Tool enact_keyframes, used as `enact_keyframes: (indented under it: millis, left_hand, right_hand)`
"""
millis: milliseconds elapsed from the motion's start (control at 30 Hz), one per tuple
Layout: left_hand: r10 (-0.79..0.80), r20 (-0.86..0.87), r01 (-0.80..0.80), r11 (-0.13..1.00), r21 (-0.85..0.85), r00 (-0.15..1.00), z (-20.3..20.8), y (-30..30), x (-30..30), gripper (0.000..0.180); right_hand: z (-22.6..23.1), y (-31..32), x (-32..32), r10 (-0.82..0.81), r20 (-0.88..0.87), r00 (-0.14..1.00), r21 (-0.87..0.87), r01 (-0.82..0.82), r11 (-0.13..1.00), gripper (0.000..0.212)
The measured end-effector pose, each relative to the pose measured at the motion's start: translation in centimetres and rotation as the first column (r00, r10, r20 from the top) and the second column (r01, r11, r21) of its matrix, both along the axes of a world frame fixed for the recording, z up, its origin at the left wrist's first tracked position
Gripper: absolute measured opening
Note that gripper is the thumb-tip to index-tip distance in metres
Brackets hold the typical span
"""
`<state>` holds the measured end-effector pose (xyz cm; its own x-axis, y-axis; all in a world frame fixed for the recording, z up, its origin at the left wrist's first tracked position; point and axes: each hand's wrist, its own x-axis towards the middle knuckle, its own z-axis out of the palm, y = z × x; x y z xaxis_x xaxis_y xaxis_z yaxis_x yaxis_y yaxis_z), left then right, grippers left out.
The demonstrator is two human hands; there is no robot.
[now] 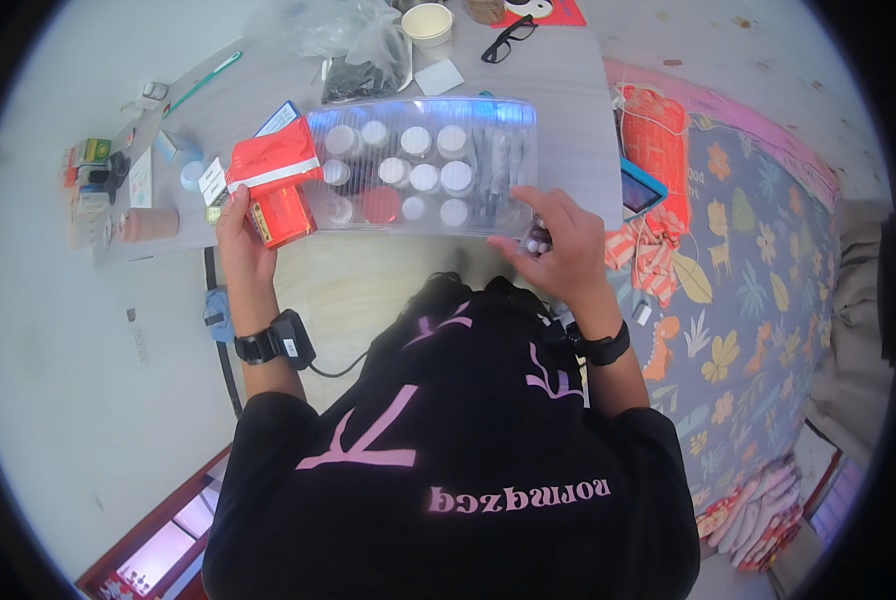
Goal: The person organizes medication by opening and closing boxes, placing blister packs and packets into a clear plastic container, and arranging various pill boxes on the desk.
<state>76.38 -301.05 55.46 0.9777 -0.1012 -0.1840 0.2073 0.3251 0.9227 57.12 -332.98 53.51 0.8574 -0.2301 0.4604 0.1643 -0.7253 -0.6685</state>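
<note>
In front of me at the table's near edge is a clear ribbed plastic storage box (pixel 368 225). Several round white caps show through it, along with a round red one (pixel 380 206). My left hand (pixel 245 235) is closed at the box's left end, gripping a red packet with a white stripe (pixel 273 160). A smaller red box (pixel 286 215) sits just below the packet, against the same fingers. My right hand (pixel 558 240) grips the box's near right corner, thumb below and fingers above. Small pale and dark bits show by its palm, too small to name.
At the back of the grey table (pixel 578 120) are clear plastic bags (pixel 333 35), a paper cup (pixel 428 25) and black glasses (pixel 509 40). Small boxes and a pink cylinder (pixel 150 225) stand at the left. A blue-edged tablet (pixel 642 190) lies on the flowered bed (pixel 728 300) at right.
</note>
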Motion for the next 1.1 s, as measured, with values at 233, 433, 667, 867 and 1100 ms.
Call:
enact_keyframes:
  millis: [233,433,667,867,1100]
  left_hand:
    - [-0.216,0.126,0.240,0.944,-0.227,0.968,2.1,1.5,0.2,0.038]
    - [-0.150,0.396,0.193,0.979,-0.069,0.906,3.3,-0.9,3.8,0.025]
    - [-0.179,0.525,0.207,0.978,0.006,0.832,3.7,-5.5,9.3,0.024]
    - [-0.233,0.483,0.319,0.942,-0.103,0.844,1.0,-6.2,13.0,0.024]
    - [-0.193,0.449,0.286,0.947,-0.148,0.873,-0.1,-6.5,12.8,0.024]
  right_hand:
    - [1.8,0.9,1.4,-0.288,0.237,0.928,-0.090,0.316,0.945,0.054]
    - [5.1,0.4,6.7,-0.477,0.147,0.867,0.195,0.447,0.873,0.043]
    - [6.4,1.6,7.4,-0.478,0.314,0.820,0.664,0.170,0.728,0.035]
    - [4.1,4.8,3.2,-0.639,-0.058,0.767,-0.018,0.639,0.769,0.023]
    - [3.3,5.0,2.2,-0.538,-0.085,0.838,-0.257,0.503,0.825,0.019]
